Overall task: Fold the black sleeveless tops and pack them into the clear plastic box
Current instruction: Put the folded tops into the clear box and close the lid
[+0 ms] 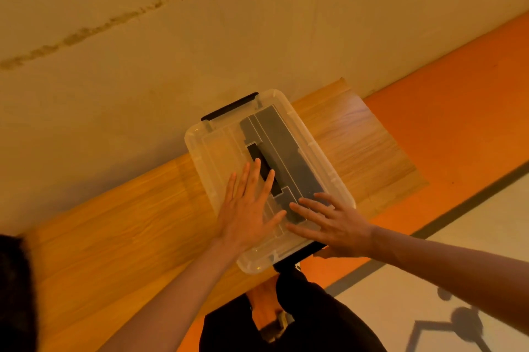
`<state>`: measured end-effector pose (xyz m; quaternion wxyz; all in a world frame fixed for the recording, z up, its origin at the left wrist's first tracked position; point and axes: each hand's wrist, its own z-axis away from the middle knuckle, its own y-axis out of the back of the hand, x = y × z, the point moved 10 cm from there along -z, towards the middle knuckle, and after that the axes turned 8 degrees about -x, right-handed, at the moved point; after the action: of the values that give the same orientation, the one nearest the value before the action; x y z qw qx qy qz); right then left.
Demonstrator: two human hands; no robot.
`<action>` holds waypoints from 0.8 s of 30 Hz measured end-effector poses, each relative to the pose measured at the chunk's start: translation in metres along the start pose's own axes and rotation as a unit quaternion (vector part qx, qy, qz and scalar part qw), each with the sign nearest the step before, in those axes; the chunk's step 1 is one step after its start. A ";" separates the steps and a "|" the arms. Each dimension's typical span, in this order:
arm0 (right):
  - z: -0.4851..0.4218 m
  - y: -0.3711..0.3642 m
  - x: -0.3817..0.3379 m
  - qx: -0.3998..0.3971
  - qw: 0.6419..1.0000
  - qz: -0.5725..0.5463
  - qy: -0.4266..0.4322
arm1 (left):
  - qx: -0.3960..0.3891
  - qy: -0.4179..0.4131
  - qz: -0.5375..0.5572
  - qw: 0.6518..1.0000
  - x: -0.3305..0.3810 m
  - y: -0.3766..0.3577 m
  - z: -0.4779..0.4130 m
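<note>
The clear plastic box [209, 157] stands on the wooden table, its clear lid on top and a black latch [229, 107] at its far end. Folded black tops [286, 151] show through the lid, filling the right side of the box. My left hand [247, 208] lies flat on the lid near the box's near end, fingers straight and spread. My right hand [332, 220] presses flat on the lid's near right corner, fingers spread, its heel over the near black latch [297, 254].
The wooden table [114, 237] runs along a plain wall [143, 36]. An orange floor [458, 108] and a pale mat lie to the right. My dark-clothed legs [300, 317] show below the table edge.
</note>
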<state>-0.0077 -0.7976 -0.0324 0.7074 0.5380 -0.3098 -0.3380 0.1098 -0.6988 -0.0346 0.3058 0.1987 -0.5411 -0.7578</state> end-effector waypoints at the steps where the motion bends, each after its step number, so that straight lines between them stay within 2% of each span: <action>1: 0.000 0.000 -0.001 0.002 1.000 0.002 0.000 | 0.000 -0.006 -0.005 1.000 0.002 0.000 0.000; 9: 0.002 -0.003 -0.011 -0.030 0.999 0.029 -0.004 | 0.010 -0.026 -0.006 1.000 0.008 0.000 0.002; 15: 0.006 0.016 -0.006 0.036 0.997 -0.035 0.065 | 0.021 -0.020 -0.003 1.000 0.006 0.000 0.001; 24: 0.009 0.014 0.000 0.088 0.992 -0.074 0.042 | 0.036 -0.016 0.001 0.999 0.006 -0.002 0.003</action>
<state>-0.0131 -0.8002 -0.0171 0.6423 0.6335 -0.2682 -0.3380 0.1032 -0.7006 -0.0351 0.2909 0.1970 -0.5731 -0.7404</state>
